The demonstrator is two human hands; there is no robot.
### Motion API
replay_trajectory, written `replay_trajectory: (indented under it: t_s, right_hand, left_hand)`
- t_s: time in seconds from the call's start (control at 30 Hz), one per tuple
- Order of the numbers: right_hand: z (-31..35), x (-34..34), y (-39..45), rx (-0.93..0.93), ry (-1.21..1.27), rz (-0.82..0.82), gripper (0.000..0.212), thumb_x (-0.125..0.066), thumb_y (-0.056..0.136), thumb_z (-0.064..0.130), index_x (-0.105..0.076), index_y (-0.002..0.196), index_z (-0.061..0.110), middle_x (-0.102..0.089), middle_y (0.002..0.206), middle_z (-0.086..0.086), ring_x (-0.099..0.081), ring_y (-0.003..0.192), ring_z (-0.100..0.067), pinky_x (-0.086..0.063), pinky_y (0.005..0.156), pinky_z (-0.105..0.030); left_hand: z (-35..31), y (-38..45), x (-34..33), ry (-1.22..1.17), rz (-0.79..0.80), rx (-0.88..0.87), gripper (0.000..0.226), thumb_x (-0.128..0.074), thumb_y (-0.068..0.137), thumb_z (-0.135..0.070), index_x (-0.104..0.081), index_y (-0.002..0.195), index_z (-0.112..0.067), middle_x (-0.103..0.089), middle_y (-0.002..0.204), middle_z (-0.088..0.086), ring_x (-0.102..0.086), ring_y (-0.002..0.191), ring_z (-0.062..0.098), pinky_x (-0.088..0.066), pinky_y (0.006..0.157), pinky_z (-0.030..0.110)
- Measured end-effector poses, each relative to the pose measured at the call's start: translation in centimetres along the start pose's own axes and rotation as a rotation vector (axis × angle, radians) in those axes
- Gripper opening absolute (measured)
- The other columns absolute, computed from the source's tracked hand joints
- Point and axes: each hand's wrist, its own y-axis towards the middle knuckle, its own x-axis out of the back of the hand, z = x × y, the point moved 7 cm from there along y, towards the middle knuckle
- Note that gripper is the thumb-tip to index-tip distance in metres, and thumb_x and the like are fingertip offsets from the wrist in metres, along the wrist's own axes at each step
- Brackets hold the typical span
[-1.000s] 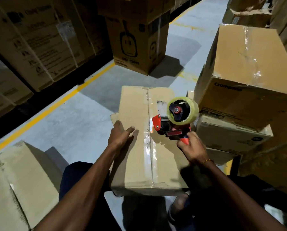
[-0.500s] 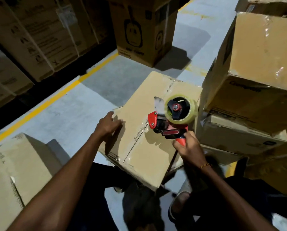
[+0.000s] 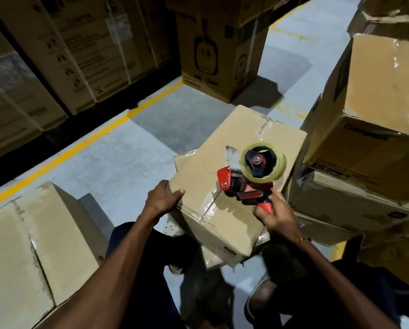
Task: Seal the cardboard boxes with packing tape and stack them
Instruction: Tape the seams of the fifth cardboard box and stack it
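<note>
Taking the cardboard box [image 3: 236, 186] in the person's lap as the landmark: far to its left, a row of strapped cartons [image 3: 63, 51] stands behind a yellow floor line [image 3: 80, 148]. Nearer on that side, a plain brown box [image 3: 30, 248] sits on the grey floor [image 3: 132, 157], well apart from the lap box. Beyond it and slightly left, a tall printed carton [image 3: 213, 48] stands upright.

The left hand [image 3: 161, 200] grips the lap box's left corner, fingers curled over the edge and thumb lying on top. The box is turned cornerwise to the person, with clear tape running along its top seam and down the near face.

Just above its top, toward the right, hangs a red tape dispenser [image 3: 248, 181] carrying a roll of clear tape [image 3: 262, 162]. The right hand [image 3: 277, 217] has its fingers wrapped tight round the dispenser's handle; a thin bracelet [image 3: 302, 239] circles that wrist.

Directly right of the lap box, a stack of taped boxes [image 3: 374, 129] rises, its lower ones just beside it.
</note>
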Motion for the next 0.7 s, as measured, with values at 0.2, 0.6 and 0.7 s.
replay_trajectory:
  t_s: [0.2, 0.6, 0.7]
  right_hand:
    - [1.0, 0.3, 1.3, -0.034, -0.101, -0.004, 0.047, -0.058, 0.075, 0.048, -0.059, 0.102, 0.009, -0.052, 0.103, -0.006, -0.057, 0.087, -0.027, -0.051, 0.08, -0.045]
    - [5.8, 0.5, 0.1, 0.125, -0.317, 0.018, 0.024, -0.065, 0.091, 0.036, -0.054, 0.104, 0.018, -0.059, 0.103, -0.002, -0.062, 0.091, -0.025, -0.049, 0.077, -0.038]
    - [7.3, 0.9, -1.0, 0.143, -0.243, 0.003, 0.019, -0.063, 0.09, 0.032, -0.051, 0.1, 0.021, -0.069, 0.084, 0.0, -0.071, 0.067, -0.018, -0.056, 0.072, -0.042]
  left_hand:
    - [-0.4, 0.3, 0.1, -0.109, -0.1, -0.068, 0.047, -0.076, 0.086, -0.045, -0.061, 0.123, -0.021, -0.067, 0.11, 0.006, -0.064, 0.101, 0.028, -0.056, 0.084, 0.04]
    - [-7.9, -5.7, -1.6, -0.215, -0.083, -0.245, 0.048, -0.066, 0.096, -0.04, -0.056, 0.136, -0.016, -0.066, 0.119, 0.004, -0.064, 0.101, 0.019, -0.047, 0.083, 0.028]
    - [-8.6, -7.3, -3.7, -0.604, 0.174, -0.067, 0.055, -0.066, 0.095, -0.043, -0.05, 0.141, -0.017, -0.068, 0.115, 0.003, -0.07, 0.093, 0.016, -0.055, 0.069, 0.029]
